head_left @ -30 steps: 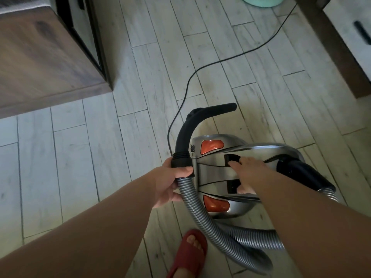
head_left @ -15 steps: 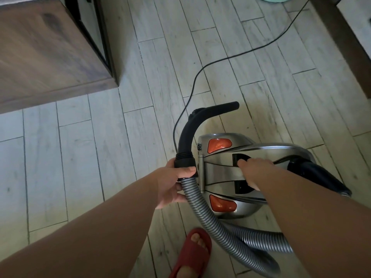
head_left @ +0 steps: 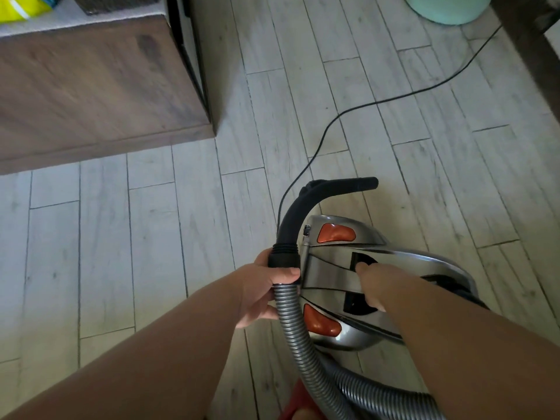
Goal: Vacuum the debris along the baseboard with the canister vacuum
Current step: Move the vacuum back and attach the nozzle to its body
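Hose cuff [head_left: 285,257] gripped by L hand [head_left: 260,295]; R hand [head_left: 375,283] curled round vacuum handle [head_left: 327,275], fingertips hidden.

1 head-worn view (wide-angle) looks steeply down onto the nearby floor [head_left: 151,268].

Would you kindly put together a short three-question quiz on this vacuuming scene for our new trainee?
1. True or false: the left hand grips the grey hose at its black cuff.
2. What does the right hand grip? A) the carry handle of the canister vacuum; B) a broom; C) a mop.
3. Fill in: the two pedal buttons on the canister are ___ in colour.

Key: 1 true; 2 A; 3 orange.
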`<state>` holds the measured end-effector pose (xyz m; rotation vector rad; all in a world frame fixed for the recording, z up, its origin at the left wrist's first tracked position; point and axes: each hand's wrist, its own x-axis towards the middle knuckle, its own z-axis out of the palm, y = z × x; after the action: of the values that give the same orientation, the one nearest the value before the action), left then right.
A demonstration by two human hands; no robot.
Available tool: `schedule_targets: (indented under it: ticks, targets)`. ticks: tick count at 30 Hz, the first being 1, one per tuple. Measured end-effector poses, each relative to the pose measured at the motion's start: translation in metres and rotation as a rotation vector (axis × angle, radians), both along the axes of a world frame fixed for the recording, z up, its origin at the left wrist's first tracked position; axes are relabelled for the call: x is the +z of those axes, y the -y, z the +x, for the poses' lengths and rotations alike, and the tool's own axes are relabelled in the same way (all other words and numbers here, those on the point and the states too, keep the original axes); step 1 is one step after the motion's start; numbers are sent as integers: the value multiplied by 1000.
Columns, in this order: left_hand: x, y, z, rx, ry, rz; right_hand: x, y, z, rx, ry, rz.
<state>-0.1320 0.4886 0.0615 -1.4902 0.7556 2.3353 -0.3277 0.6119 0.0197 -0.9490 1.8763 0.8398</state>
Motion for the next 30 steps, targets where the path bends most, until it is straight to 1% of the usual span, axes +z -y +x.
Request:
schedule_targets:
  ticks: [2,6,9,13,17,22,27,30]
  targets:
    - [3,13,14,9,-5,-12,-2,12,14,10,5,-12]
    - [12,47,46,5,-23,-57,9,41,47,-52,7,-51]
    - [26,82,74,-14,-58,-98,31,67,75,-117,8,-120]
    - [60,136,105,-78,-75,-210,67,110,111,-202,36,-168]
    - [92,193,122,-120,-54,-284,98,157,136,-242,17,-188]
    - [117,244,131,-105,-44,-315,107,202,158,-237,58,-263]
    - [122,284,149,-152,-47,-340,106,250,179,-342,80,-310]
    - [115,316,162,-166,-30,-350,95,289,189,-389,89,-278]
